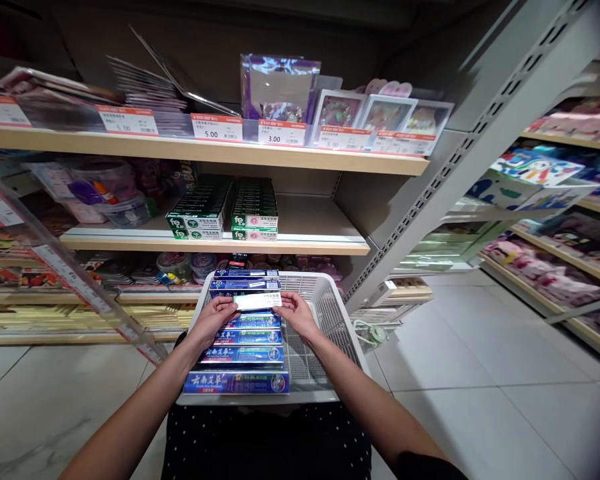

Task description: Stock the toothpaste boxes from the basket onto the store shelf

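Note:
Level above the basket is a white toothpaste box [257,302] with dark and green print. My left hand [214,320] pinches its left end. My right hand [300,316] has its fingers closed on the right end. Beneath and around it, several blue toothpaste boxes [236,383] lie in a row down the left side of a white plastic basket [324,340]. The basket rests at my lap, its right side showing bare mesh. The underside of the held box is hidden.
On the middle shelf [310,245] stand two rows of green-and-white toothpaste boxes [255,220], with plastic tubs [123,210] to their left. A price-tagged upper shelf [280,157] overhangs them. A grey slotted upright [420,193] rises at right; a clear tag strip [70,270] slants at left.

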The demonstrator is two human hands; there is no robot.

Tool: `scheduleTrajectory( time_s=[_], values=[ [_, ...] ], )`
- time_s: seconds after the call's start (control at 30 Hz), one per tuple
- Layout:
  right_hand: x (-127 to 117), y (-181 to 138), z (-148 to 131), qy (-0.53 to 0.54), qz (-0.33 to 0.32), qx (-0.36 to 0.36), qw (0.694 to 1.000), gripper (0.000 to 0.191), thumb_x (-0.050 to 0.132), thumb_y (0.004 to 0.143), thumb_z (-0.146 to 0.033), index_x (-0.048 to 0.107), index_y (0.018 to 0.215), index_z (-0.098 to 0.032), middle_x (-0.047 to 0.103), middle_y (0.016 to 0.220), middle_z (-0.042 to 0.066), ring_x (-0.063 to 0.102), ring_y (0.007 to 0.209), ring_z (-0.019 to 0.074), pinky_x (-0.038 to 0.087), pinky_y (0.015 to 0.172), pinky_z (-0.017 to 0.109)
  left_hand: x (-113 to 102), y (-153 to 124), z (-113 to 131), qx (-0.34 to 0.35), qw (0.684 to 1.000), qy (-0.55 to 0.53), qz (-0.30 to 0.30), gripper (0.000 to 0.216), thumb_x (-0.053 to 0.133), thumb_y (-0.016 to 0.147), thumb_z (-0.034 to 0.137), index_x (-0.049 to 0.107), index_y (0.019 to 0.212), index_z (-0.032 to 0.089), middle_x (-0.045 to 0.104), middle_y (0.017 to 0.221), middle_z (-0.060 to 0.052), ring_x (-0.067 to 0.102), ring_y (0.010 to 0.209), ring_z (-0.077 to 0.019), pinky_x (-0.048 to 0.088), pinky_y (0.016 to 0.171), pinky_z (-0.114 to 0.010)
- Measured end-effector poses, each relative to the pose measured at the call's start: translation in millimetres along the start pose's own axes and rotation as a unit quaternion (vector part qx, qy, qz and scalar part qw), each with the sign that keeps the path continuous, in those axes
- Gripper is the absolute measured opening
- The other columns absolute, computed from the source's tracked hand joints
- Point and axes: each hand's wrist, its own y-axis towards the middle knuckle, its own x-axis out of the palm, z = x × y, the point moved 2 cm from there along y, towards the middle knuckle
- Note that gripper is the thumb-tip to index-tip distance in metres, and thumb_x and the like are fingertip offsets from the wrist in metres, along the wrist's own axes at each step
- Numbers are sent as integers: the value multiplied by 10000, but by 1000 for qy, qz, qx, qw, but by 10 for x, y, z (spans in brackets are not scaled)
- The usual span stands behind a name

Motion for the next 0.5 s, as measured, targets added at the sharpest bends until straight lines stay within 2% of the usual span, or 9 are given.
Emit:
scheduleTrajectory(
  time_s=[0.17, 0.3, 0.4, 0.5],
  values=[
    [6, 3, -12, 45, 1, 43, 998, 422, 816, 611, -383, 596, 917, -194, 693, 897, 55, 675, 827, 186, 549, 792, 324, 0, -8, -16, 3, 999, 27, -17, 455, 868, 603, 294, 584, 933, 164, 678, 819, -20, 691, 800, -143, 575, 823, -287],
    [32, -35, -3, 35, 16, 14, 999, 408, 803, 628, -374, 582, 925, -202, 676, 850, 36, 667, 802, 185, 546, 755, 319, 7, -40, -1, 52, 996, 76, -14, 489, 855, 581, 398, 565, 908, 178, 647, 779, 6, 677, 767, -143, 566, 787, -296],
    [66, -47, -137, -2, 20, -41, 999, 371, 765, 686, -360, 566, 961, -210, 662, 943, 52, 659, 865, 194, 548, 780, 333, 58, -76, 165, 127, 982, 139, -12, 467, 816, 610, 439, 552, 901, 187, 633, 767, 13, 662, 754, -151, 554, 751, -304],
    [109, 58, -459, -27, 36, -108, 993, 352, 745, 720, -339, 557, 991, -214, 637, 1022, 63, 643, 929, 198, 546, 817, 338, 190, -63, 507, 224, 957, 187, -5, 429, 762, 666, 442, 543, 937, 192, 641, 804, -4, 660, 801, -169, 541, 774, -323]
  ],
)
